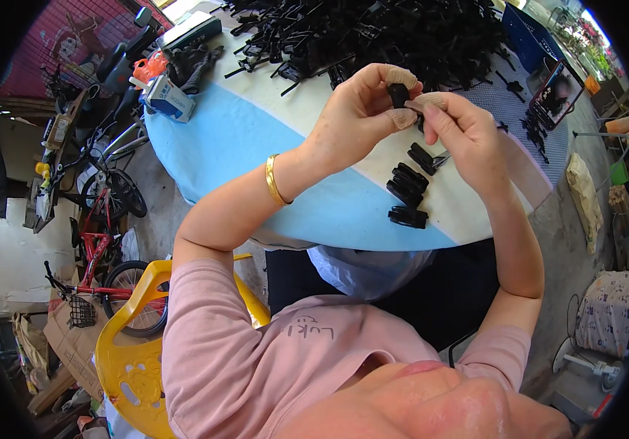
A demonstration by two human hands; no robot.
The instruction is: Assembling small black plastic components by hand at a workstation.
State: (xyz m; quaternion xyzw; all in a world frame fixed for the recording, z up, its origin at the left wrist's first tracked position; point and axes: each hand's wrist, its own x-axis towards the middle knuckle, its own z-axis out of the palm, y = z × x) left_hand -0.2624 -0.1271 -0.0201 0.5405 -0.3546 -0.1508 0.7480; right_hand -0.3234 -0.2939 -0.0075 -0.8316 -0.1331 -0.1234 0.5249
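Over the table, my left hand pinches a small black plastic part between thumb and fingers. My right hand is closed right beside it, thumb and forefinger pressed together at the part; what they grip is hidden. Tan covers wrap several fingertips. Just below my hands, several black plastic pieces lie in a short row on the cloth. A shiny metal thing shows by the row's upper end, too small to name. Beyond my hands spreads a big heap of black plastic parts.
A blue, cream and white cloth covers the round table. At its left stand a blue-and-white carton and an orange bag. A phone and a blue basket are at the right. A yellow chair and bicycles stand left.
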